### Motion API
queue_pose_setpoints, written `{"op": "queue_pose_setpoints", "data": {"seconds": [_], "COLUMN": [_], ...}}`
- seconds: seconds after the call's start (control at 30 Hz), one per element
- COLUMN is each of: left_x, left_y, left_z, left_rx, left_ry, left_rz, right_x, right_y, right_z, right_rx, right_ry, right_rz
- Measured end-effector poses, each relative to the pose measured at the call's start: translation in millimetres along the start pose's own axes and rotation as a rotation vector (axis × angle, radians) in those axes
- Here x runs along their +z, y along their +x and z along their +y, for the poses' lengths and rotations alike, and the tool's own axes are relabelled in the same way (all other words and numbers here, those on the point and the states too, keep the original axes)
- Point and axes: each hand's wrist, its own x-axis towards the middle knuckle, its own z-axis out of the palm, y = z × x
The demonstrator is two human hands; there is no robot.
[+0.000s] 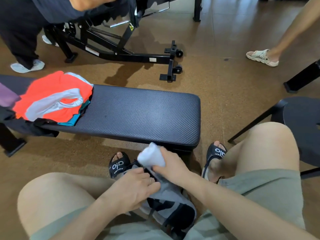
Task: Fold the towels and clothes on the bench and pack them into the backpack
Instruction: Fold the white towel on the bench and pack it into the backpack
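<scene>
Right hand [170, 166]: grips 1 folded white towel [151, 157] above the backpack [170, 203].
Left hand [136, 186]: pinches the backpack's top edge.
Bench [138, 111]: clothes [52, 97] piled at its left end.

The right half of the surface [138, 111] is left bare, while its left end is covered by heaped clothes [52, 97]. The far side is crowded by a black machine frame [121, 54], and the near edge is hemmed in by the knees and the backpack [169, 205] between them.

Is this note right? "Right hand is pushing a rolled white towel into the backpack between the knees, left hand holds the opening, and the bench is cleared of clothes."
Not quite. The head view shows the bench still holds an orange and white pile of clothes at its left end. The rest stands: right hand, white towel, backpack, left hand.
</scene>
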Motion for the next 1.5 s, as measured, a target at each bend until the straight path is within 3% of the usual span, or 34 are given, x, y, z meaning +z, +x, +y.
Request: {"op": "queue_pose_setpoints", "data": {"seconds": [0.1, 0.17, 0.23, 0.3, 0.43, 0.6, 0.67, 0.83, 0.93, 1.0, 1.13, 1.2, 1.37, 1.5], "left_x": [-1, -3, -6, -8, -9, -8, -7, -6, -6, -4, -6, -6, -9, -16], "left_y": [9, 14, 17, 18, 15, 8, 6, -9, -1, 12, 30, 31, 34, 43], "left_z": [5, 4, -1, -7, -16, -26, -23, -11, -2, 1, -6, -9, -25, -45], "left_rx": [0.014, -0.005, -0.037, -0.072, -0.143, -0.290, -0.312, -0.409, -0.394, -0.329, -0.250, -0.222, -0.245, -0.284], "left_ry": [0.025, 0.025, -0.005, -0.023, -0.076, -0.124, -0.120, -0.205, -0.305, -0.290, -0.211, -0.193, -0.231, -0.354], "left_rz": [0.066, 0.076, 0.097, 0.094, 0.079, 0.151, 0.136, 0.141, 0.147, 0.108, 0.069, 0.052, 0.077, 0.044], "right_x": [5, 6, 7, 11, 21, 29, 24, -13, -17, -11, 6, 4, -30, -56], "right_y": [10, 22, 33, 40, 46, 44, 41, 39, 34, 31, 27, 26, 25, 21], "right_z": [4, 1, -2, -4, 2, 14, 16, 21, 22, 19, 23, 26, 14, 10], "right_rx": [0.020, 0.022, 0.052, 0.123, 0.096, 0.213, 0.212, 0.027, -0.004, 0.069, 0.152, 0.160, 0.040, -0.113], "right_ry": [-0.345, -0.463, -0.462, -0.348, -0.441, -0.891, -0.929, -0.984, -0.816, -0.674, -0.506, -0.519, -0.366, -0.571], "right_rz": [-0.229, -0.221, -0.132, -0.145, -0.562, -0.813, -0.773, -0.479, -0.371, -0.407, -0.743, -0.755, -0.420, 0.030]}}
